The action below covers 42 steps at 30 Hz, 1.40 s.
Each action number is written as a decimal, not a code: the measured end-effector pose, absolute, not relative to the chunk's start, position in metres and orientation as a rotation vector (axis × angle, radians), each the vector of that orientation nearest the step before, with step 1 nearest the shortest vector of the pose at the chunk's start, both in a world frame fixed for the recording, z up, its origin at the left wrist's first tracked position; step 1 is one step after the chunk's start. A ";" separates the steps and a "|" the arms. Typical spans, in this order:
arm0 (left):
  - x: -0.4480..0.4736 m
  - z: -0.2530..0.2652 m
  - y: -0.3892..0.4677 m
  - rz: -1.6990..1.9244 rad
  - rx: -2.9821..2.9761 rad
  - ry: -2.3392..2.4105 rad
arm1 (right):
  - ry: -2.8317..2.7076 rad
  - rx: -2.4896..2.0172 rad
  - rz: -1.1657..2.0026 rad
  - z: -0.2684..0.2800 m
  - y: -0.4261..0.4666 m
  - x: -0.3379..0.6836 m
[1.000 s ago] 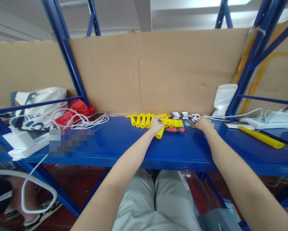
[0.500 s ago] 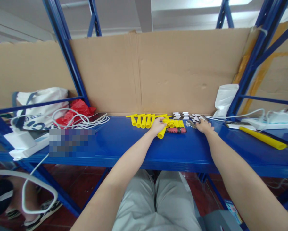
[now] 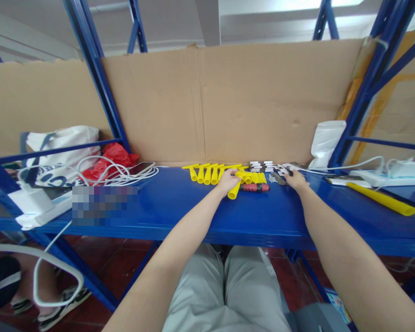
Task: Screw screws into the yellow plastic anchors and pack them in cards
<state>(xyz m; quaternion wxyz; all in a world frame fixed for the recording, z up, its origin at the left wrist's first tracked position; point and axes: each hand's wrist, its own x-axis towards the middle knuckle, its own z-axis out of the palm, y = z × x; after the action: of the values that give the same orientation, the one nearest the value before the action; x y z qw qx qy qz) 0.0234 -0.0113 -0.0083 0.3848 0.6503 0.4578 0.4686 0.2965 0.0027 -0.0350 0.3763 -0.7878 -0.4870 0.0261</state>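
My left hand (image 3: 227,182) is closed around a yellow T-shaped piece with a hollow tube handle (image 3: 233,192), whose open end points toward me. To its left stands a row of similar yellow T-shaped pieces (image 3: 207,174), and more small yellow parts (image 3: 252,178) lie just right of it. My right hand (image 3: 297,180) is closed at the flat dark metal pieces (image 3: 279,180), its fingertips on a small dark thing I cannot make out. Small silver screws (image 3: 271,178) lie left of that hand. A red and black screwdriver (image 3: 255,187) rests between the hands.
Stacked black-and-white pieces (image 3: 261,166) lie at the back. A long yellow tube (image 3: 382,199) and a power strip (image 3: 394,178) are at right. White cables (image 3: 124,175), a red bag (image 3: 112,159) and a cloth bag (image 3: 62,157) sit at left. Cardboard (image 3: 235,101) walls the back.
My right hand has drawn its fingers together over the dark metal pieces, shifting slightly. My left hand keeps the yellow piece in nearly the same place.
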 end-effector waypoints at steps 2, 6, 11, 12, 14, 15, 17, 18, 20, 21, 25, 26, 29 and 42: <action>0.023 -0.009 -0.011 1.198 1.657 1.167 | -1.084 -1.961 0.102 -0.027 -0.003 0.293; 0.023 -0.011 -0.008 1.199 1.663 1.154 | -0.684 -1.711 0.058 -0.013 -0.017 0.289; 0.023 -0.014 -0.004 1.200 1.675 1.148 | -0.398 -1.510 0.065 -0.001 -0.018 0.286; 0.023 -0.014 -0.003 1.201 1.678 1.147 | -0.372 -1.484 0.088 0.000 -0.016 0.285; 0.023 -0.014 -0.003 1.200 1.688 1.142 | -0.331 -1.432 0.144 0.001 -0.011 0.283; 0.023 -0.014 -0.003 1.197 1.692 1.140 | -0.316 -1.415 0.169 0.002 -0.009 0.282; 0.023 -0.013 -0.004 1.186 1.696 1.142 | -0.294 -1.377 0.208 0.003 -0.006 0.281; 0.023 -0.013 -0.005 1.181 1.693 1.146 | -0.286 -1.345 0.229 0.004 -0.005 0.280; 0.023 -0.012 -0.005 1.173 1.685 1.156 | -0.274 -1.241 0.300 0.006 -0.005 0.277; 0.023 -0.012 -0.005 1.172 1.682 1.159 | -0.274 -1.181 0.345 0.008 -0.005 0.275; 0.023 -0.013 -0.004 1.182 1.678 1.154 | -0.361 -1.049 0.506 0.015 -0.008 0.261; 0.024 -0.013 -0.004 1.185 1.678 1.150 | -0.421 -1.028 0.554 0.016 -0.010 0.256; 0.024 -0.013 -0.004 1.186 1.672 1.142 | -0.656 -0.951 0.739 0.018 -0.017 0.241; 0.021 -0.012 -0.005 1.223 1.704 1.106 | -1.220 -1.180 1.042 0.005 -0.031 0.218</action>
<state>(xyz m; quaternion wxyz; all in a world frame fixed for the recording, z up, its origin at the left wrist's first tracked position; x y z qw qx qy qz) 0.0212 -0.0054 -0.0118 0.3757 0.6660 0.4321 0.4781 0.2185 -0.0307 0.0048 0.5439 -0.4970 -0.5142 0.4389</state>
